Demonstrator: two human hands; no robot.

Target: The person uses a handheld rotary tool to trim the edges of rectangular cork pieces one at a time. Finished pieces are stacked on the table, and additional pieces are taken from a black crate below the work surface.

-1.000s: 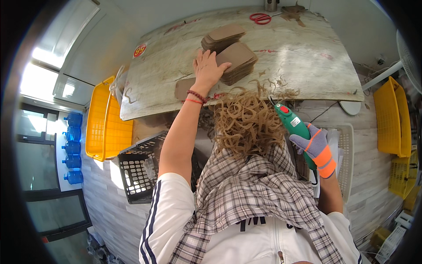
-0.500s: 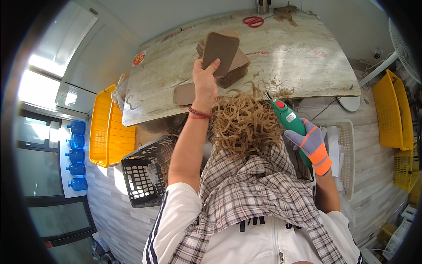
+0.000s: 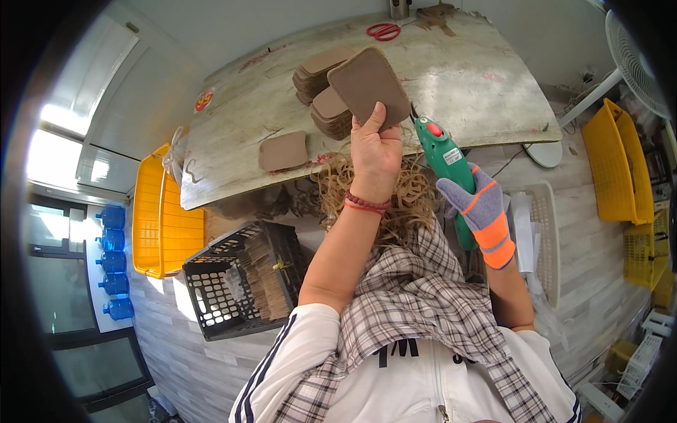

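Observation:
Between thumb and fingers, my bare left hand [image 3: 377, 162] pinches a brown rounded-rectangular pad [image 3: 368, 83] with a rough edge. A green handheld electric cutter [image 3: 446, 154] with a red button sits in my right hand [image 3: 485, 215], which wears a grey and orange glove. Its dark tip is at the pad's right edge; whether they touch I cannot tell. Behind my left hand are stacks of similar pads [image 3: 331, 116] on the worn table [image 3: 233, 120]. One single pad [image 3: 283, 151] lies closer to the table's front edge. Curled brown trimmings [image 3: 337, 189] heap on my lap, partly hidden by my left forearm.
A black crate [image 3: 211, 310] holding more brown pieces stands left of my lap, with a yellow basket [image 3: 151, 240] beyond it. Red-handled scissors [image 3: 383, 31] lie at the table's back. On the right are a pale basket [image 3: 549, 254], a white fan [image 3: 627, 56] and yellow crates [image 3: 617, 169].
My left hand has moved right with the pad, away from the stacks and up to the cutter's tip. My view has shifted slightly, and more of the black crate shows.

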